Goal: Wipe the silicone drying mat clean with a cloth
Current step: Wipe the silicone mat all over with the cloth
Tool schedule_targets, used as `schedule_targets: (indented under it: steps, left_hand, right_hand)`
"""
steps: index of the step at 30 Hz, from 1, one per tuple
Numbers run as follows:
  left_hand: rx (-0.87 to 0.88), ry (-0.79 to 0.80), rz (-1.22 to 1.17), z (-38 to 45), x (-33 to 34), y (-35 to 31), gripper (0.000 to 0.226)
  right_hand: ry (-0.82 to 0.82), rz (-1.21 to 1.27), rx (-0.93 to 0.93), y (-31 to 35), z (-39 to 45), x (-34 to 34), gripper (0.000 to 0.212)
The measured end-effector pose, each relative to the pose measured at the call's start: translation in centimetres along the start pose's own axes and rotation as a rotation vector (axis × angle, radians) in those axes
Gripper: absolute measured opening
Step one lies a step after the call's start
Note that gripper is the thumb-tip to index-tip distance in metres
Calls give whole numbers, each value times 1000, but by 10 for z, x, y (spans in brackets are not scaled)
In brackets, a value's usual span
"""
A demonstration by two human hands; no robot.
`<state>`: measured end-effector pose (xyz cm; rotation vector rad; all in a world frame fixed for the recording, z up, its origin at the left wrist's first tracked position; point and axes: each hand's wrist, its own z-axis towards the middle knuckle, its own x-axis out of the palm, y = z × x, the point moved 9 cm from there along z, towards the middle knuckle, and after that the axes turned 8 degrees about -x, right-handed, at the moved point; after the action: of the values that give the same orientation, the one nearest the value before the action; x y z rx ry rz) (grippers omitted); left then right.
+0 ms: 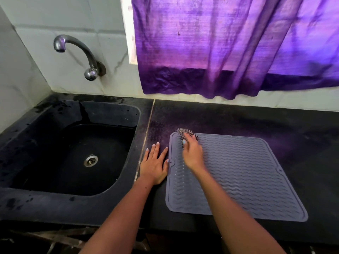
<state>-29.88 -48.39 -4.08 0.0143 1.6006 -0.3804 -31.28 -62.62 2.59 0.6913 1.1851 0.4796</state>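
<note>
A grey silicone drying mat with wavy ridges lies flat on the black counter, right of the sink. My right hand is over the mat's far left corner and grips a small checked cloth, which is bunched under my fingers and pressed onto the mat. The hand is motion-blurred. My left hand lies flat on the counter just left of the mat, fingers spread, with the thumb touching the mat's left edge.
A black sink with a metal drain fills the left side, with a curved metal tap on the tiled wall above. A purple curtain hangs behind the counter. Bare black counter stretches behind and right of the mat.
</note>
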Motion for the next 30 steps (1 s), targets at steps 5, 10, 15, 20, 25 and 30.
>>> schedule_targets:
  steps: [5, 10, 15, 20, 25, 30]
  left_hand:
    - [0, -15, -13, 0, 1, 2, 82]
    - [3, -65, -54, 0, -1, 2, 78]
    - [-3, -91, -84, 0, -2, 4, 76]
    - [-8, -94, -89, 2, -1, 7, 74]
    - [-9, -95, -77, 1, -2, 7, 75]
    - [-8, -105, -69, 1, -3, 5, 75]
  right_hand:
    - [295, -444, -180, -9, -21, 47, 58]
    - [244, -417, -185, -10, -19, 46, 59]
    - [95, -277, -164, -7, -21, 41, 55]
    - [-401, 382, 339, -34, 1, -7, 41]
    - [24, -110, -91, -4, 30, 23, 53]
    - [307, -491, -177, -13, 26, 60, 68]
